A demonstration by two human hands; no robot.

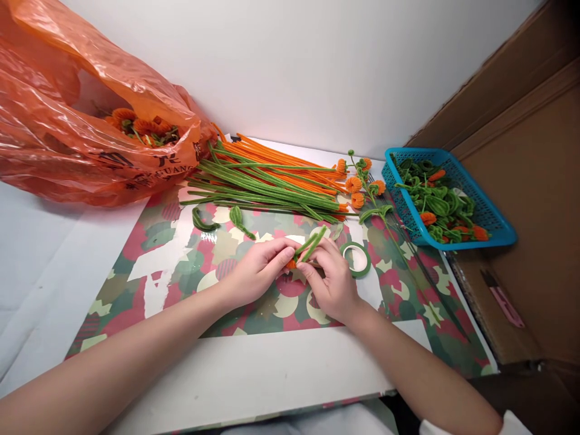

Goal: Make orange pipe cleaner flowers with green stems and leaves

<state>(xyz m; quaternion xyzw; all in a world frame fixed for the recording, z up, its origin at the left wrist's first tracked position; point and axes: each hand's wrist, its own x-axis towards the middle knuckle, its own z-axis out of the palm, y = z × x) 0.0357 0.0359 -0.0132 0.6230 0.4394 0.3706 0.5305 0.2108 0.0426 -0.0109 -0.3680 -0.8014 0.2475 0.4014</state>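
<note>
Both my hands meet over the middle of the patterned mat (181, 266). My left hand (258, 272) and my right hand (333, 284) together pinch a short green pipe cleaner piece (312, 243) with a small orange bit (291, 263) at its lower end. The green piece sticks up and to the right from between my fingertips. A roll of green floral tape (357, 258) lies flat just right of my right hand.
A pile of long green and orange pipe cleaners (272, 178) lies behind my hands. An orange plastic bag (81, 121) holds orange flowers at the back left. A blue basket (489, 217) of green and orange pieces stands at the right, beside cardboard (534, 199). A finished flower stem (371, 199) lies nearby.
</note>
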